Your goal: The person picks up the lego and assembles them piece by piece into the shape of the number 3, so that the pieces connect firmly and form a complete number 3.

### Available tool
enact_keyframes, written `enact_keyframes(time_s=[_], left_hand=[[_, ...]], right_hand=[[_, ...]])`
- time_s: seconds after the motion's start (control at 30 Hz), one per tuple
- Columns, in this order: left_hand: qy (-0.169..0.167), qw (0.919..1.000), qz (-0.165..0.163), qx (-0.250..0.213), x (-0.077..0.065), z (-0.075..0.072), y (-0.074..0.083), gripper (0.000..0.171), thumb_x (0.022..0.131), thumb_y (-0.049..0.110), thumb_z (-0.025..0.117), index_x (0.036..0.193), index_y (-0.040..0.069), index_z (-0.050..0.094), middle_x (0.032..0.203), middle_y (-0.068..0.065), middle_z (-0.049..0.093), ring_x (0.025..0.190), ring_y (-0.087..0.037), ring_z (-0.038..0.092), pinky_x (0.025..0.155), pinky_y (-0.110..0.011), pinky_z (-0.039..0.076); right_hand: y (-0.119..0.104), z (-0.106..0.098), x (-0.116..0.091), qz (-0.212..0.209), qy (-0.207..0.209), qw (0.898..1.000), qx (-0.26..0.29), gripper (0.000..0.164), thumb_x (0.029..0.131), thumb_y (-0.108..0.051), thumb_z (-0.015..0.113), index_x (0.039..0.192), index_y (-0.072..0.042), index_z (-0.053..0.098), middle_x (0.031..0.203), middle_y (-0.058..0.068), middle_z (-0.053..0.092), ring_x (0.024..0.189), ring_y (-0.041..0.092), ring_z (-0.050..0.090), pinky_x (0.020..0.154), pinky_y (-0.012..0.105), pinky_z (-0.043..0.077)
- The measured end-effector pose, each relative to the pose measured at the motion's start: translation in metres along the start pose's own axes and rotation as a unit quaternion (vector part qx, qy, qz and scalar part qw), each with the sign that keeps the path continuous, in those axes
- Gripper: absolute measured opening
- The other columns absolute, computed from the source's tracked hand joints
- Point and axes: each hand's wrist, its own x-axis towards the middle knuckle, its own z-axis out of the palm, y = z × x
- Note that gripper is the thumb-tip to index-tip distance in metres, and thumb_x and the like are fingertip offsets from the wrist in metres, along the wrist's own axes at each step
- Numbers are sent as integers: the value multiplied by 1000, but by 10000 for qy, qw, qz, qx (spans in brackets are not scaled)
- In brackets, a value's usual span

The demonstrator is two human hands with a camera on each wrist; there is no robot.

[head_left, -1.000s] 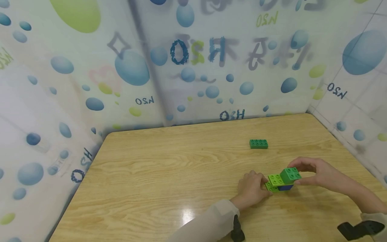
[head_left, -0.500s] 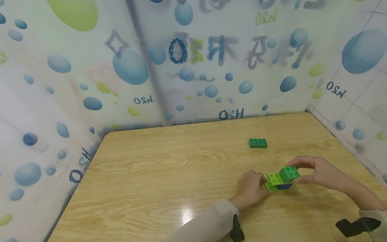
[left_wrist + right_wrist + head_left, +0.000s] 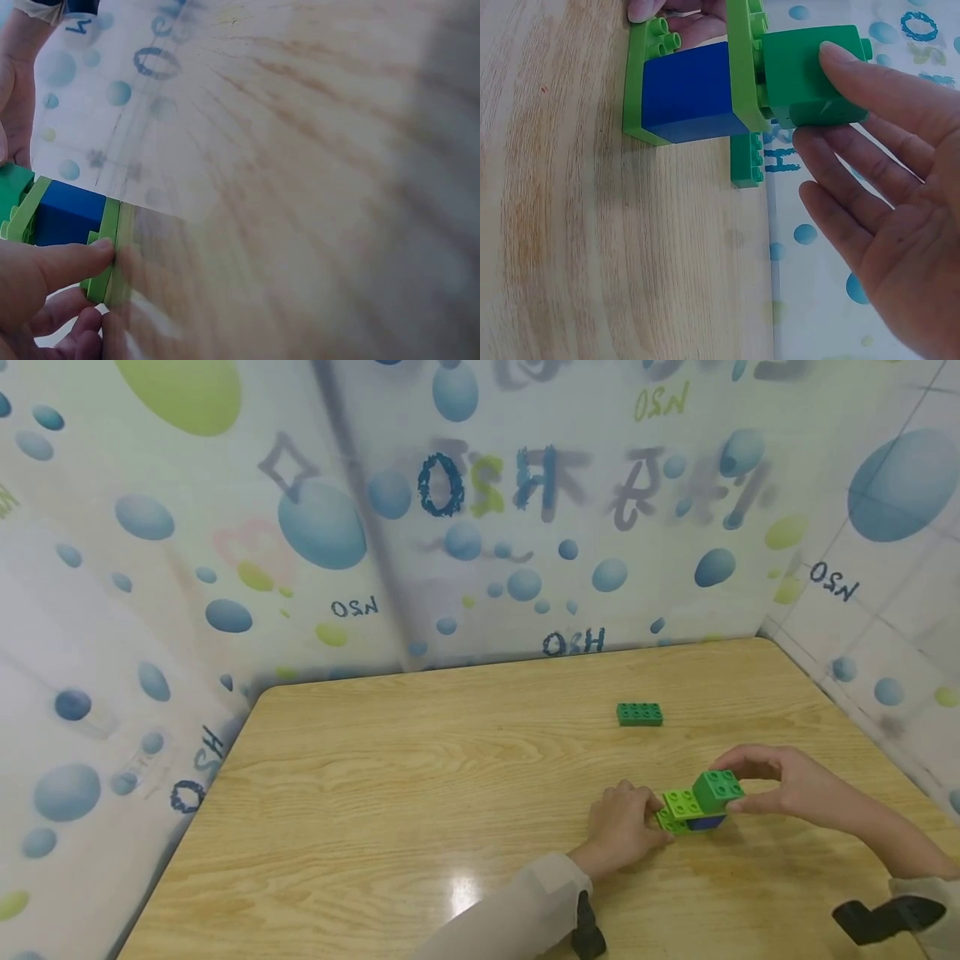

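A small stack of toy building bricks stands on the table's right half. It has a lime base plate [image 3: 635, 90], a blue brick [image 3: 690, 94] on that, and a second lime plate [image 3: 681, 802] over the blue. At its left end my left hand [image 3: 624, 825] pinches the base plate between thumb and fingers. My right hand [image 3: 795, 789] pinches a square green brick [image 3: 717, 789] between thumb and fingers. This brick sits at the right end of the upper lime plate, right at its studs, a few of which show along the joint in the right wrist view.
A flat dark green brick [image 3: 640, 715] with two rows of studs lies farther back on the wooden table [image 3: 390, 785]. Behind and beside the table hang pale walls [image 3: 480, 560] printed with bubbles and letters.
The head view has shifted slightly. Both hands keep their grip on the stack, and the bricks stay as they were relative to one another.
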Motion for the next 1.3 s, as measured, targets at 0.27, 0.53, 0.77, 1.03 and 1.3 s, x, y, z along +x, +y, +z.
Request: enact_keyframes(time_s=[0.27, 0.53, 0.77, 1.03, 1.3], left_hand=[[-28, 10000, -76, -37, 0, 1, 0, 31, 73, 37, 76, 100, 26, 66, 78, 15, 41, 69, -3, 34, 60, -20, 28], [-26, 10000, -90, -6, 1, 0, 1, 31, 73, 38, 76, 100, 26, 66, 77, 15, 41, 69, -3, 34, 60, -20, 28], [-24, 9999, -106, -24, 0, 0, 1, 32, 72, 37, 76, 100, 26, 66, 76, 14, 40, 68, -3, 33, 60, -21, 27], [-26, 9999, -88, 48, 1, 0, 2, 32, 72, 38, 76, 101, 27, 66, 78, 15, 42, 69, -3, 34, 60, -20, 27], [-26, 9999, -95, 60, 1, 0, 1, 33, 72, 39, 76, 101, 27, 66, 79, 14, 42, 69, -4, 34, 60, -20, 27]], right_hand=[[0, 1, -1, -4, -88, 10000, 21, 36, 76, -8, 73, 110, -6, 60, 104, -11, 60, 92, 1, 56, 72, 24, 46], [-1, -1, 1, 63, -152, 9999, -52, 35, 76, -10, 73, 108, -6, 61, 103, -10, 60, 91, 0, 55, 71, 25, 46], [-2, -1, 0, 40, -97, 9998, -166, 35, 76, -12, 74, 109, -7, 61, 103, -11, 60, 91, 0, 56, 70, 26, 48], [-1, -1, -1, 76, -5, 9998, -164, 34, 76, -11, 74, 107, -7, 62, 100, -10, 61, 89, 0, 56, 69, 26, 48], [-6, 1, 1, 374, 213, 9964, -736, 35, 71, -21, 78, 103, -14, 65, 96, -8, 63, 88, 1, 56, 73, 29, 46]])
